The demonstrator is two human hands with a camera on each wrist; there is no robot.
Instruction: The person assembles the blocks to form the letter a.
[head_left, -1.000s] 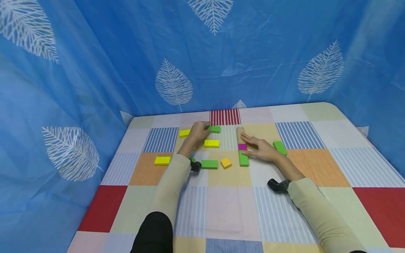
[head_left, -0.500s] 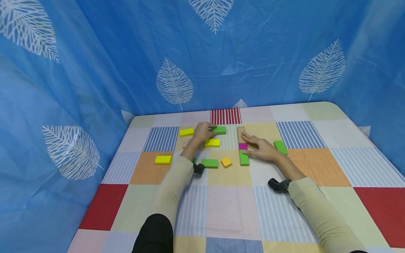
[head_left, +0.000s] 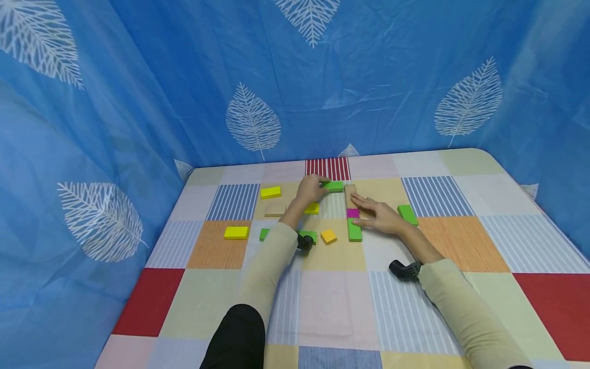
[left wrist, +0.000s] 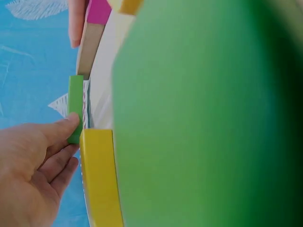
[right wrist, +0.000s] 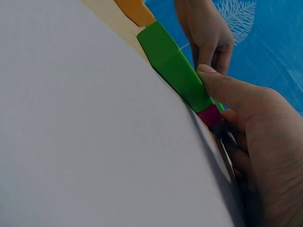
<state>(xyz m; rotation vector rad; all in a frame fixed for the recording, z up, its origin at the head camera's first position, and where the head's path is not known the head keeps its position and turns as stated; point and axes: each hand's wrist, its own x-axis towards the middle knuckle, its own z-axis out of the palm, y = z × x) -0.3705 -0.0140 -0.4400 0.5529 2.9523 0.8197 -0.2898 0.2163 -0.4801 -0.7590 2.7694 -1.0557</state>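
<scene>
At the far side of the table my left hand (head_left: 311, 189) pinches the end of a green block (head_left: 335, 186). In the left wrist view the thumb lies on this green block (left wrist: 75, 97), whose other end points at the wooden block. A row of a plain wooden block (head_left: 349, 197), a magenta block (head_left: 352, 212) and a second green block (head_left: 354, 230) runs toward me. My right hand (head_left: 383, 219) rests against that row's right side, fingers extended at the wooden block and thumb at the green one. The right wrist view shows the thumb on the green block (right wrist: 175, 66).
Yellow blocks lie left of the row: one at the back (head_left: 271, 192), one nearer (head_left: 236, 232), another (head_left: 312, 208) partly behind the left wrist. A wooden block (head_left: 275, 210) and an orange block (head_left: 329, 236) lie between. Another green block (head_left: 407, 214) sits right of my right hand.
My left hand has slid its green block rightward along the table's far side, up to the top of the row. My right hand has stayed in place.
</scene>
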